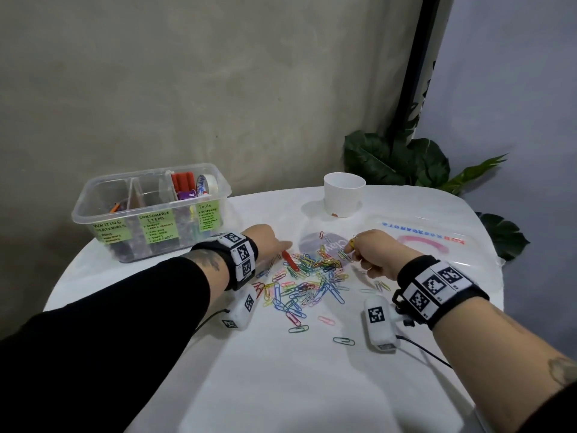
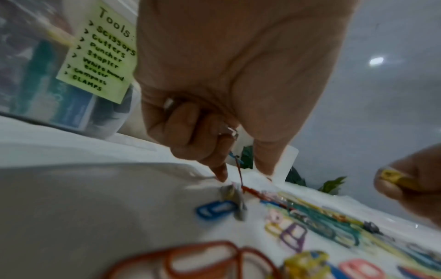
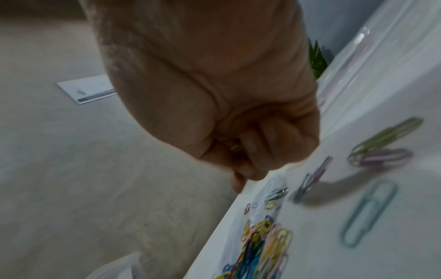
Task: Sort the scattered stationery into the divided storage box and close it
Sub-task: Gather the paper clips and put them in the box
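Dozens of coloured paper clips point(image 1: 307, 278) lie scattered on the white counter point(image 1: 281, 370), spread before both hands and pointing every which way. A red clip point(image 1: 290, 260) lies at the heap's left edge, its long axis running from near the left hand point(image 1: 265, 242) toward the person. That left grip has fingers curled, forefinger and thumb pinching a thin red piece point(image 2: 239, 169) that hangs down toward the pile. The right hand point(image 1: 377, 254), at the heap's right, pinches a yellow clip point(image 1: 351, 243) in a closed grip. Left of the heap stands the open divided storage box point(image 1: 150, 214); beyond the heap, a white cup point(image 1: 343, 195).
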`<action>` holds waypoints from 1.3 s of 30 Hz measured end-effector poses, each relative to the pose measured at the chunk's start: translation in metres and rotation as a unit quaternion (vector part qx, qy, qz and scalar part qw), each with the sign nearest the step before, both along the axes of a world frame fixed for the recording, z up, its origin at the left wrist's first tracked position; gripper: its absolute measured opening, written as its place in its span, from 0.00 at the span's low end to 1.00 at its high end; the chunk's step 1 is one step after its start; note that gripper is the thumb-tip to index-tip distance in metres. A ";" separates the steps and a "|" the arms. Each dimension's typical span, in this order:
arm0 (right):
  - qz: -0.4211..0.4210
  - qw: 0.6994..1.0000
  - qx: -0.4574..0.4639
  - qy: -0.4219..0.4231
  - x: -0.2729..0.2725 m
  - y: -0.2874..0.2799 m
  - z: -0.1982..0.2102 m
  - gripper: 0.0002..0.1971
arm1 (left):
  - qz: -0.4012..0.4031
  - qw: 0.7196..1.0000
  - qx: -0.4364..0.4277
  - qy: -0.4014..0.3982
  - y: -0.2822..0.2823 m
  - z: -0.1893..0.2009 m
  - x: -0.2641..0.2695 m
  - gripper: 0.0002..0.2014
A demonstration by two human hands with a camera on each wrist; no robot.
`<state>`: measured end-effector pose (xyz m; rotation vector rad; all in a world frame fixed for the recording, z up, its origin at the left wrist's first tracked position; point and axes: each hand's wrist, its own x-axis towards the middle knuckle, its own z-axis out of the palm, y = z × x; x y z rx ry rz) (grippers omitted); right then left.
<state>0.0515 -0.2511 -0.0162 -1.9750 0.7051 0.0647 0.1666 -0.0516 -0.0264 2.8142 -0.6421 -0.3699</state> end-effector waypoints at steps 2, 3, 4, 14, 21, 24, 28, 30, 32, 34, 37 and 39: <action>0.014 0.997 -0.067 0.043 -0.001 -0.005 -0.003 0.10 | 0.022 1.000 0.019 0.012 -0.002 -0.004 -0.001 0.27; 0.025 0.992 -0.108 0.062 -0.003 -0.006 -0.004 0.13 | 0.027 0.999 0.021 0.014 -0.004 -0.005 -0.001 0.27; 0.035 0.986 -0.145 0.074 -0.004 -0.007 -0.005 0.14 | 0.028 0.999 0.023 0.010 -0.006 -0.006 0.000 0.26; 0.070 0.969 -0.232 0.052 -0.007 -0.001 -0.012 0.10 | 0.021 1.000 0.012 0.016 -0.006 -0.005 -0.009 0.14; 0.172 0.968 -0.175 0.059 0.002 0.026 -0.014 0.17 | 0.038 0.984 -0.161 0.064 0.009 0.011 -0.015 0.17; 0.187 0.972 -0.140 0.040 0.007 0.037 -0.011 0.14 | 0.081 0.957 -0.248 0.130 0.017 0.017 -0.019 0.13; 0.076 0.990 0.115 -0.031 0.014 0.049 -0.004 0.06 | 0.124 0.866 -0.398 0.275 0.030 0.006 -0.020 0.10; 0.046 0.971 0.231 -0.036 0.016 0.055 0.004 0.08 | 0.147 0.795 -0.468 0.356 0.032 0.001 -0.026 0.11; 0.012 0.949 0.310 -0.049 0.020 0.062 0.011 0.11 | 0.179 0.741 -0.511 0.398 0.030 -0.005 -0.033 0.12; -0.012 0.936 0.345 -0.065 0.024 0.070 0.016 0.15 | 0.194 0.712 -0.536 0.410 0.029 -0.012 -0.041 0.10; -0.009 0.944 0.320 -0.082 0.027 0.081 0.018 0.17 | 0.187 0.700 -0.545 0.422 0.031 -0.014 -0.049 0.08; -0.001 0.954 0.284 -0.093 0.029 0.087 0.015 0.16 | 0.193 0.675 -0.562 0.438 0.033 -0.013 -0.047 0.12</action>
